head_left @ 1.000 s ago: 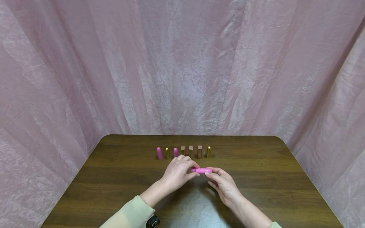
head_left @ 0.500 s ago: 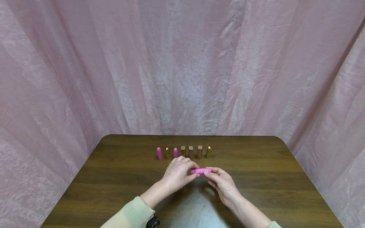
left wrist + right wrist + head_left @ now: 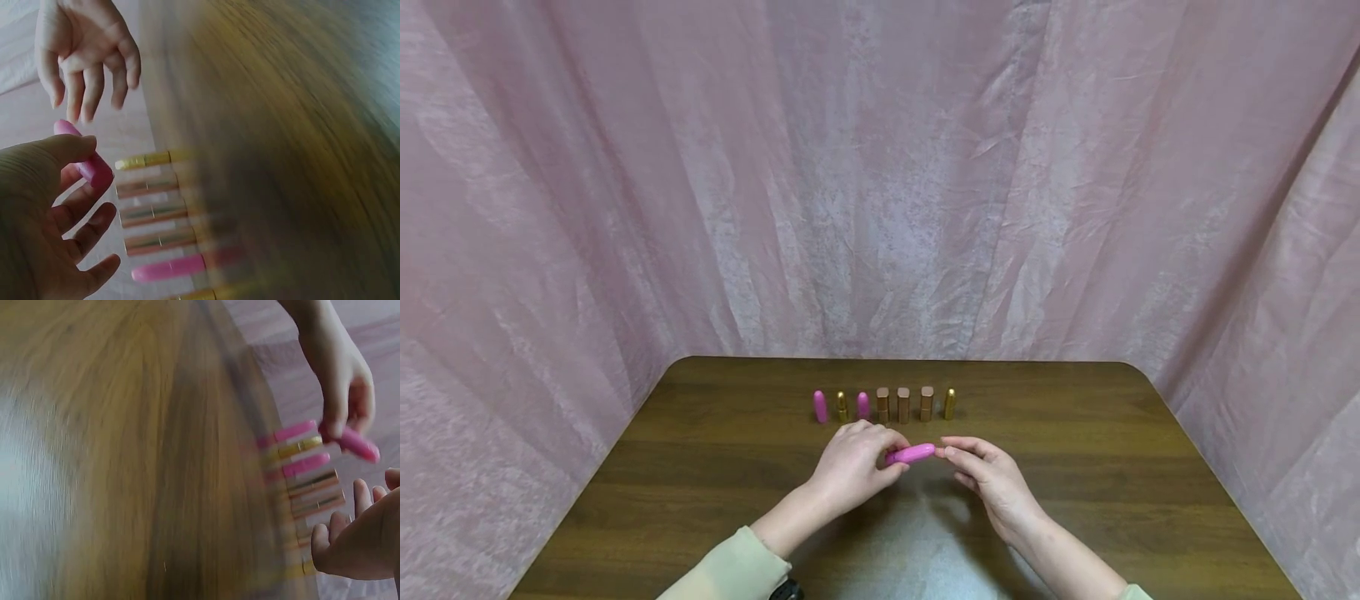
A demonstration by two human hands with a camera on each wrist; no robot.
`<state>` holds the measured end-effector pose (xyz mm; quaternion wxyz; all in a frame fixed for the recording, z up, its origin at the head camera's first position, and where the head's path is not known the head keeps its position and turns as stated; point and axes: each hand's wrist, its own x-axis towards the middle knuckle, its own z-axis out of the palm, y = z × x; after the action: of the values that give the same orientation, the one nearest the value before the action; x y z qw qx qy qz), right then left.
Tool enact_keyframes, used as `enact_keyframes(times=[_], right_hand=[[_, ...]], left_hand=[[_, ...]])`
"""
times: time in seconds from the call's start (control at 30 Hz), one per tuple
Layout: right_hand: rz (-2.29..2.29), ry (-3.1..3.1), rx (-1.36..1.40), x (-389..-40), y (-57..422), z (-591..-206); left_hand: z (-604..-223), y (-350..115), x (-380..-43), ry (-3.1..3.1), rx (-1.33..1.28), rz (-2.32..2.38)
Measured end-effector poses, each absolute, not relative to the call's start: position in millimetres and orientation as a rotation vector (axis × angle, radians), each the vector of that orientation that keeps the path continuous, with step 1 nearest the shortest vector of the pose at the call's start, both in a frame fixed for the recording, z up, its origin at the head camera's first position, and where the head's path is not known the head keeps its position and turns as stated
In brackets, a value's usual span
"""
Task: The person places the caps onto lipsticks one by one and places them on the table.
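Observation:
My left hand point(image 3: 856, 460) pinches a closed pink lipstick point(image 3: 913, 453) between thumb and fingers. The tube lies nearly level above the table, its rounded end toward my right hand point(image 3: 996, 483). In the left wrist view the thumb crosses the lipstick point(image 3: 95, 170), hiding its middle, while the other fingers spread below. My right hand's fingers hang loosely bent just past the rounded tip and hold nothing. In the right wrist view a gap shows between this hand point(image 3: 365, 534) and the pink tube point(image 3: 359, 445).
Behind the hands several lipsticks stand upright in a row on the wooden table point(image 3: 1075, 467): pink point(image 3: 820, 406), gold point(image 3: 842, 406), another pink point(image 3: 863, 405), rose-gold square ones point(image 3: 903, 405) and a gold one point(image 3: 950, 404) at the right end. A pink curtain point(image 3: 880, 183) hangs behind.
My right hand has let go of the pink lipstick. My left hand has drawn it left and slightly tilted its rounded end up. Earlier both hands gripped it, and a seam between its parts has closed.

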<state>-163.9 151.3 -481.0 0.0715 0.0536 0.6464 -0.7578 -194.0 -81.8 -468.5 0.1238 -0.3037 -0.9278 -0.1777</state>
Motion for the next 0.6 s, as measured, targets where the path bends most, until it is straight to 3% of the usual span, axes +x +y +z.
enact_keyframes(times=[0.6], right_hand=[[-1.689, 2.665, -0.084, -166, 222, -479]], left_hand=[[-467, -179, -207, -2.734, -0.443, -0.873]])
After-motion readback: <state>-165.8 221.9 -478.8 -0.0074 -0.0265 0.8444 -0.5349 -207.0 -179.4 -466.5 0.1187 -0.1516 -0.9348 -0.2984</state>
